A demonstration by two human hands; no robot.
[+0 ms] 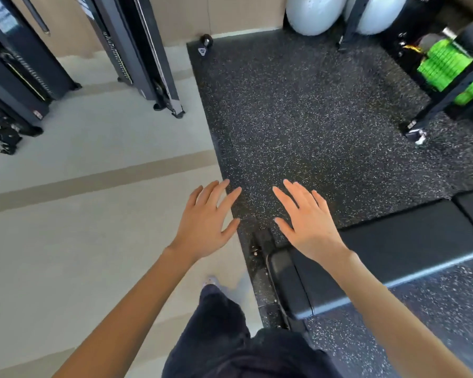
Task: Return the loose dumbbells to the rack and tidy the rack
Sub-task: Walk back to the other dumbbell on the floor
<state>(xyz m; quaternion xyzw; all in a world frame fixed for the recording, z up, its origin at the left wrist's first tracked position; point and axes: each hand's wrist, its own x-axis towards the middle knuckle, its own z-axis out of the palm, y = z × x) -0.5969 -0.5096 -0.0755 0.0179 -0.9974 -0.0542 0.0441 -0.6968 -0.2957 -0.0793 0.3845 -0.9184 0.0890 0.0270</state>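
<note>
- Dumbbell [204, 45] lies at the far corner of the speckled mat [311, 118], by the wall; well apart from both hands
- Left hand [205, 227] and right hand [306, 225] empty, fingers spread, apart
- Risk, as judged: bench [393, 255] just beside the legs; a trip is possible on approach
- Pale floor [93, 214] at left; cable machine [148, 50] beyond

Speckled rubber mat [298, 118] beside pale flooring [79, 241]; small black dumbbell [205, 45] at its far corner, padded bench [393, 255] nearer.

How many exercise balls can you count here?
2. One ball sits by the far wall; the second ball is right of it, partly behind a dark post. Others may be hidden.
</note>
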